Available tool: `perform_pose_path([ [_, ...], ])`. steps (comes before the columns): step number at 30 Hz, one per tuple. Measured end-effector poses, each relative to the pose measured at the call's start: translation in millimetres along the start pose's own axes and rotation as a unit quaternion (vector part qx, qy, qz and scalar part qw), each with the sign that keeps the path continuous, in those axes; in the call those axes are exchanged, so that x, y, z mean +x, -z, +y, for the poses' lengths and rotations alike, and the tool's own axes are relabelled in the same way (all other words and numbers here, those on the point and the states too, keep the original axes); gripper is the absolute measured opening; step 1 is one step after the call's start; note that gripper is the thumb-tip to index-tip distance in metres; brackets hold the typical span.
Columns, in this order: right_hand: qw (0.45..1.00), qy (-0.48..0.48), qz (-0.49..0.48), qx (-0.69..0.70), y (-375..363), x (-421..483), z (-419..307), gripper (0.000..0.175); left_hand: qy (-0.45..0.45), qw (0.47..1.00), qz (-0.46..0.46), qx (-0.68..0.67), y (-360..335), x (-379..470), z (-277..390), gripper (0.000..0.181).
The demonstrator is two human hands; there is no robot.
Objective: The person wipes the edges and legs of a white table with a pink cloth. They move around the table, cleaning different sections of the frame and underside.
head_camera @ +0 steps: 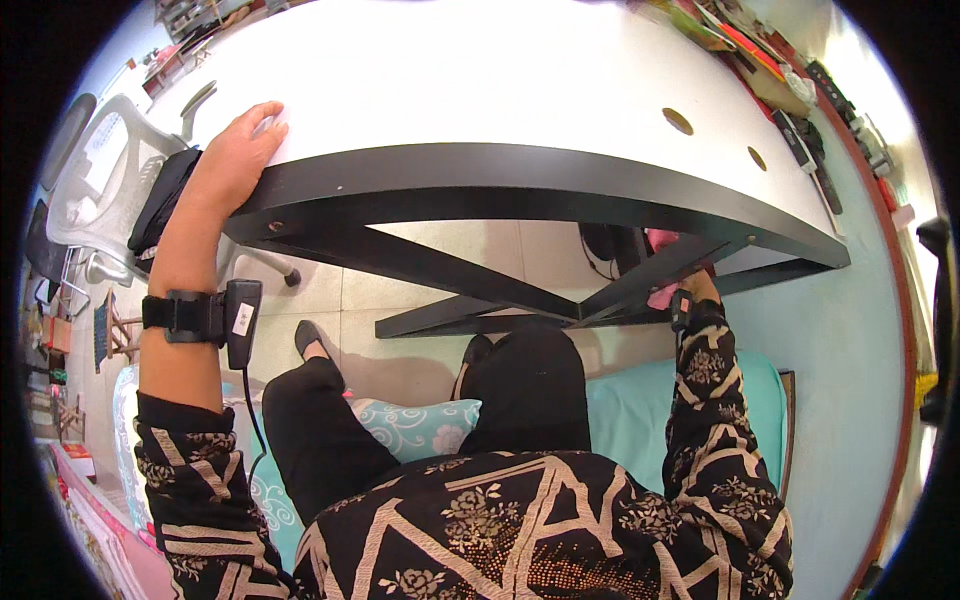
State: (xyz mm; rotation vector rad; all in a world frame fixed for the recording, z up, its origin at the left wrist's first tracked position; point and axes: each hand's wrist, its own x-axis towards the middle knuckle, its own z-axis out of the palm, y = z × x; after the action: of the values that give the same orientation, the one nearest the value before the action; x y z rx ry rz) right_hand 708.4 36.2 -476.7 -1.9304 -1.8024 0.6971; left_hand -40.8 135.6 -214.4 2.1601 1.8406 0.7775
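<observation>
My left hand rests on the near left corner of a white tabletop, at the end of its black metal frame, with thumb and fingers apart. Lower right, my right hand is at a slanting black brace under the tabletop. A pink cloth shows beside that hand, on both sides of the brace. The brace and frame hide most of the fingers. Below the tabletop, braces meet near a low black bar.
A grey mesh office chair stands at the left. A light blue wall borders the table's right end. Power strips and assorted items lie along the right edge. A patterned cushion lies between my legs. Dark things with a cable stand beneath the table.
</observation>
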Motion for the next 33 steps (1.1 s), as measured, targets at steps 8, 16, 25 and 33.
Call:
perform_pose_path([
  [8, 0.996, -0.074, 0.025, -0.041, -124, -83, -11, 0.044, 0.032, 0.999, 0.004, 0.017, 0, -4, 9, 0.051],
  [16, 0.977, -0.111, -0.155, -0.091, -246, -36, -18, 0.04, 0.037, 0.999, -0.009, -0.035, 2, -4, 13, 0.048],
  [25, 0.952, -0.124, -0.259, 0.102, -267, 11, -59, 0.035, -0.029, 0.999, 0.02, 0.027, 0, -8, 8, 0.047],
  [33, 0.664, -0.3, -0.194, 0.657, -210, 11, -183, 0.014, -0.054, 0.997, 0.036, 0.035, -4, -3, 4, 0.048],
])
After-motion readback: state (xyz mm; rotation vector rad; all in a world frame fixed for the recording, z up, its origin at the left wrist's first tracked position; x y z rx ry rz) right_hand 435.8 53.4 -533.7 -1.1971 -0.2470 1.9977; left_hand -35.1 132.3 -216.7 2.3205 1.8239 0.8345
